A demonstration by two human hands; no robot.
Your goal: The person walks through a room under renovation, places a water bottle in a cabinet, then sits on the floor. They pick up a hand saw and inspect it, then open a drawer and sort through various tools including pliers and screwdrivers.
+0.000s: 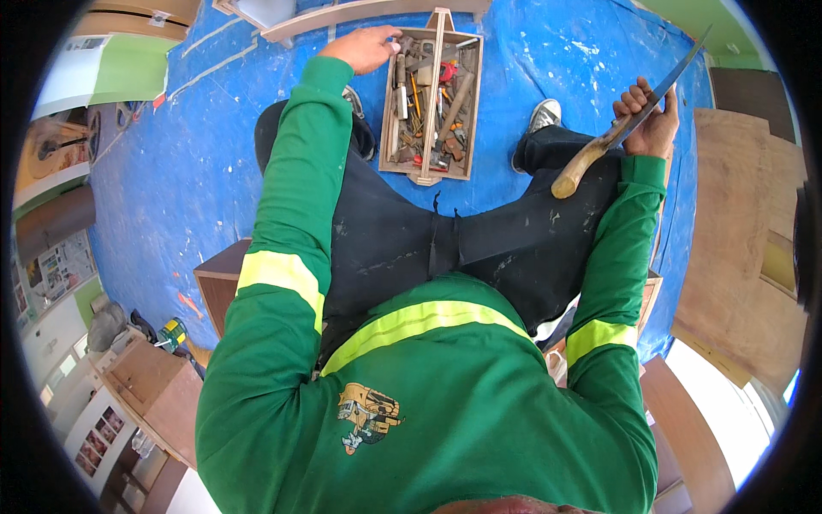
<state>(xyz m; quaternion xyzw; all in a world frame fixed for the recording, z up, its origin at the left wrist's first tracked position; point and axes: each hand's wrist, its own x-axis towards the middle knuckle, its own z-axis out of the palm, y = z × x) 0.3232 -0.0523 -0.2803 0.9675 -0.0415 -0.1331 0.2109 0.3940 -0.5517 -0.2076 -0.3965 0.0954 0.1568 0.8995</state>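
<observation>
A wooden tool tote (476, 103) with a central carrying bar stands on the floor between my feet. Hand tools (432, 98) fill it, among them several with wooden handles and a red item. My left hand (364, 49) lies at its far left corner, fingers stretched out to the rim. On the right, above my thigh, my right hand (655, 128) is closed around a hand saw (586, 163) near where blade and handle meet. Its curved wooden handle points toward me. The long, tapering blade slants up to the far right; its teeth are too small to make out.
Paint-spotted blue sheeting (205, 146) covers the floor. A curved wooden piece (342, 17) lies beyond the tote. Wooden boards (728, 231) stand at the right. I sit on a brown wooden seat (224, 278). A cardboard box (154, 377) and a green can (171, 334) are at left.
</observation>
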